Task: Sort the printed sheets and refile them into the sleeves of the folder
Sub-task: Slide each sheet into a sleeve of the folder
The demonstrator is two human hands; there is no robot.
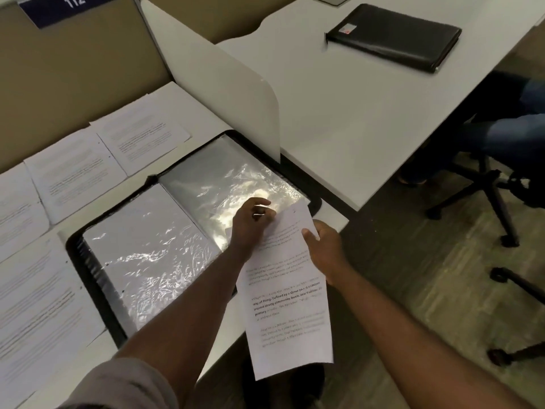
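A white divider panel (224,84) stands just behind your open folder (97,278), and loose printed pages (73,166) lie in a row on the desk (339,119) to its left. A closed black folder (395,36) lies far on the next desk. The sign (67,7) above reads "112". Your right hand (327,249) grips the printed sheet (289,296) at its edge; your left hand (250,222) pinches its top corner over the right sleeve (212,178). The left sleeve (147,255) holds a white page.
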